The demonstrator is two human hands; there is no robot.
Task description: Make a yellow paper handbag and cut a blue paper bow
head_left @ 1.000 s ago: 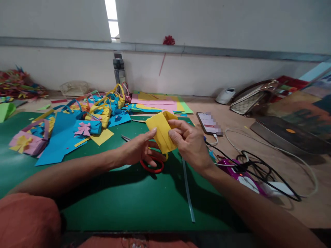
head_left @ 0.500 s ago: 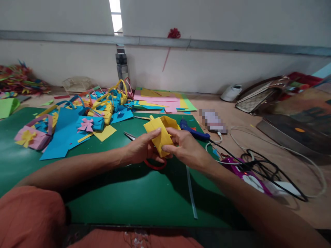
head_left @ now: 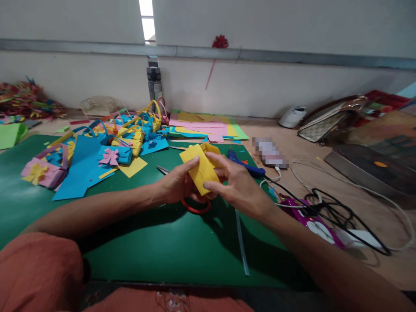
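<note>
A folded yellow paper box [head_left: 202, 169] is held tilted above the green mat, its open side facing away to the right. My left hand [head_left: 178, 182] grips its left side, thumb lying on the front panel and fingers underneath. My right hand [head_left: 235, 180] holds the right side, with the thumb at the lower corner and the fingers over the edge. Below the box lie scissors with a red handle [head_left: 196, 209], partly covered by my left hand. Just beyond my right hand is a blue glue gun [head_left: 253, 169]. A clear glue stick [head_left: 242, 247] lies nearer to me.
Small paper baskets [head_left: 45, 172] and blue paper sheets [head_left: 76, 169] cover the mat's left side. Coloured sheets [head_left: 208, 125] are stacked at the back. On the right are a phone [head_left: 270, 152], a purple power strip [head_left: 292, 210], tangled cables [head_left: 338, 212] and a bag [head_left: 321, 123].
My right fingers have shifted up over the box's right edge. The small yellow tab that stuck up at its top no longer shows. Both hands keep their hold.
</note>
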